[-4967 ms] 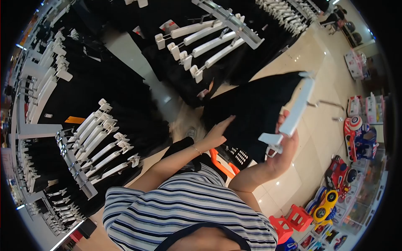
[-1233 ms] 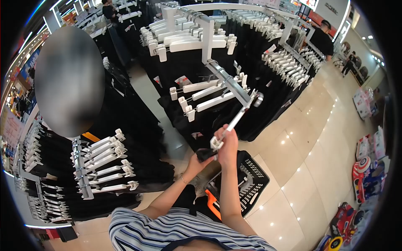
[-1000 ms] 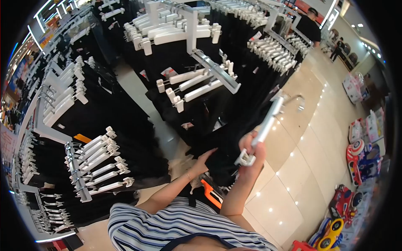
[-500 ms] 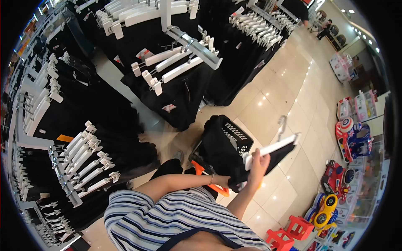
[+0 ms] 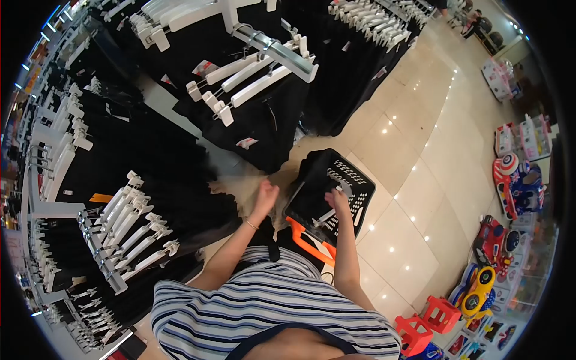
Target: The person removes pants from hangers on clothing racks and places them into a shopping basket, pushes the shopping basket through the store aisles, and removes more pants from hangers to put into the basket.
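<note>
My left hand [image 5: 264, 197], with a bracelet on its wrist, is raised left of the black basket [image 5: 362, 210]. Its fingers are curled, and nothing shows in them. My right hand [image 5: 338, 201] reaches over the basket, its fingers closed at a white hanger [image 5: 324, 218] that lies partly under it. Black cloth [image 5: 310, 193] fills the left side of the basket. The orange handle [image 5: 309, 241] is tipped toward my body.
Racks of black garments on white hangers [image 5: 261, 84] stand ahead, and more hangers [image 5: 129, 225] are close on my left. Tiled floor [image 5: 414, 186] runs along the right. Toy ride-on cars [image 5: 480, 291] and red stools [image 5: 441, 314] line the right side.
My right hand has brought the white hanger with the black garment from right of the basket down into it. My left hand has left the handle area and moved up and left.
</note>
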Motion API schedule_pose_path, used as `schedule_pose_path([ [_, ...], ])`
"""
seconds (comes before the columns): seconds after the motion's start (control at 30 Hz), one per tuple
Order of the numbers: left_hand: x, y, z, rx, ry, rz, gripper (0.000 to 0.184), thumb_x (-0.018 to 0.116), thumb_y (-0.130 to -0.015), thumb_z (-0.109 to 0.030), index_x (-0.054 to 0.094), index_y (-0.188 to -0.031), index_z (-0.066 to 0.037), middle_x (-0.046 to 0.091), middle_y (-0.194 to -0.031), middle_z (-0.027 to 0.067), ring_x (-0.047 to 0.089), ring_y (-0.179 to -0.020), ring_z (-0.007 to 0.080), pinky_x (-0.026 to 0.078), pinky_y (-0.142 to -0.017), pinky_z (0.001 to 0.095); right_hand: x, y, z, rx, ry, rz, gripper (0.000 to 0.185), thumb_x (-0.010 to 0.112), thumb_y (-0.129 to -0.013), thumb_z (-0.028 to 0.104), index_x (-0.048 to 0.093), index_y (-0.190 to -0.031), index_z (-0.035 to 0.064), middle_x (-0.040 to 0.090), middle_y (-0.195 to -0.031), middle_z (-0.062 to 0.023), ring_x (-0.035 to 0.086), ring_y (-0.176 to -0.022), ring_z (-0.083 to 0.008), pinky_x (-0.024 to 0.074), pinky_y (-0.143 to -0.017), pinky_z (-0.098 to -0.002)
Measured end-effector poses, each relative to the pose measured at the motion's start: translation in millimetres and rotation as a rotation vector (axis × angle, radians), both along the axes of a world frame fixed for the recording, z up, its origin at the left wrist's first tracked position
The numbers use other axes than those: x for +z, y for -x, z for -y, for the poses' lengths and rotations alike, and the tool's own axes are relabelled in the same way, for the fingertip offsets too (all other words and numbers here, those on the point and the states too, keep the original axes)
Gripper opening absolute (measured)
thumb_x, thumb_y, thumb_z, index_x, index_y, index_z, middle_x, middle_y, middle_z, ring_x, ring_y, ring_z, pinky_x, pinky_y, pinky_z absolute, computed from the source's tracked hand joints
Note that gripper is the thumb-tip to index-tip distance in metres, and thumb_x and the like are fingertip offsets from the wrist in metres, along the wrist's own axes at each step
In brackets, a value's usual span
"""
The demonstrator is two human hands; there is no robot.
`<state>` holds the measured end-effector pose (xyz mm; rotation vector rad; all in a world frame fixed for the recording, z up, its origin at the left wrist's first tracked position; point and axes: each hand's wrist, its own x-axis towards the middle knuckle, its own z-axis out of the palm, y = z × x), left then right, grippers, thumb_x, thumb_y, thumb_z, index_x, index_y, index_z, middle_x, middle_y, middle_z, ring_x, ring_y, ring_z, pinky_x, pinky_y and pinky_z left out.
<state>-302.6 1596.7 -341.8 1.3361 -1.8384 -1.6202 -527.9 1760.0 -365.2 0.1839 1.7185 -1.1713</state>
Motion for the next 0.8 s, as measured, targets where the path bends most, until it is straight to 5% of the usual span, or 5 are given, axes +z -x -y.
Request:
schedule_pose_path([
  [0.23,135.4,13.1,89.1,0.414,0.763,0.008,0.061,0.07,-0.075,-0.025,0.039,-0.119,0.005,0.05,-0.107,0.0206,0.049,-0.098,0.0293,0.039,-0.086,0.0371,199.9,-4.2,170.8,0.233,0.817,-0.295,0.038,0.044,-0.093,0.023,0.043,-0.121,-0.0021,0.057,-0.112,-0.0139,0.054,-0.104,-0.0209,0.0376,-0.094,-0.031],
  [0.33,134.5,17.6,104.4,0.357,0.579,-0.07,0.057,0.071,-0.075,-0.025,0.044,-0.115,0.005,0.051,-0.108,0.0202,0.05,-0.099,0.0298,0.039,-0.085,0.0366,242.8,-21.6,232.9,0.033,1.129,-0.079,0.039,0.048,-0.091,0.024,0.042,-0.121,-0.0013,0.056,-0.11,-0.0126,0.054,-0.102,-0.0202,0.0376,-0.094,-0.0322],
  [0.5,132.9,25.6,92.1,0.315,0.541,-0.132,0.038,0.06,-0.085,-0.013,0.046,-0.116,0.005,0.057,-0.107,0.0118,0.053,-0.099,0.0176,0.041,-0.084,0.0283,241.2,-24.3,294.5,-0.106,1.047,0.193,0.03,0.056,-0.087,0.025,0.049,-0.104,0.0017,0.057,-0.09,-0.0087,0.056,-0.085,-0.0202,0.0428,-0.084,-0.0307],
  [0.63,121.6,41.2,77.4,0.363,0.391,-0.495,0.029,0.055,-0.087,-0.007,0.049,-0.112,0.006,0.058,-0.106,0.0101,0.054,-0.095,0.0168,0.041,-0.085,0.0265,239.0,-20.7,305.0,-0.116,0.91,0.24,0.023,0.058,-0.083,0.021,0.049,-0.094,0.0038,0.056,-0.079,-0.0082,0.056,-0.074,-0.0207,0.0456,-0.068,-0.0331],
  [0.8,83.2,41.8,76.8,0.174,0.379,-0.451,0.027,0.061,-0.082,-0.007,0.053,-0.106,0.003,0.058,-0.105,0.0146,0.056,-0.095,0.0239,0.043,-0.083,0.0321,243.3,-33.1,276.5,-0.222,1.006,0.293,0.02,0.052,-0.087,0.023,0.043,-0.084,0.0061,0.054,-0.069,-0.0086,0.053,-0.06,-0.0212,0.0458,-0.059,-0.0328],
])
